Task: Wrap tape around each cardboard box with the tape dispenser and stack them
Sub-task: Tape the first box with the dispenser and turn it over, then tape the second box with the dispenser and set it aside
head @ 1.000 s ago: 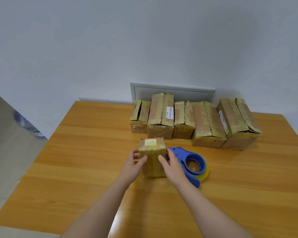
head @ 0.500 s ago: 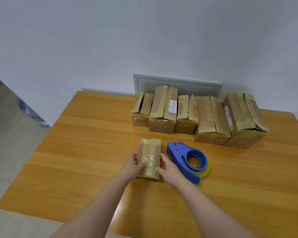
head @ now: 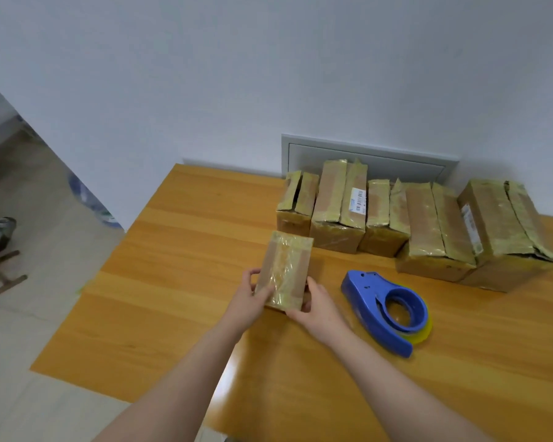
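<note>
Both hands (head: 248, 298) (head: 320, 309) grip small box (head: 283, 272) — dispenser (head: 385, 309) beside

Taken from the small tape-wrapped brown cardboard box (head: 284, 272), gripped by the left hand (head: 249, 298) and right hand (head: 320, 309), the orange-brown wooden table (head: 186, 282) lies bare from seven through eleven o'clock, out to its left edge. At three to four o'clock a blue plastic tape dispenser with a yellow roll (head: 380, 311) lies flat, near the right hand but apart from it, with a strip of bare wood between. From twelve to two o'clock a row of five taped cardboard boxes (head: 422, 218) stands side by side before the white wall (head: 205, 74), closing off the back. A band of bare table separates that row from the dispenser. Both forearms cross the table at five to six o'clock.
</note>
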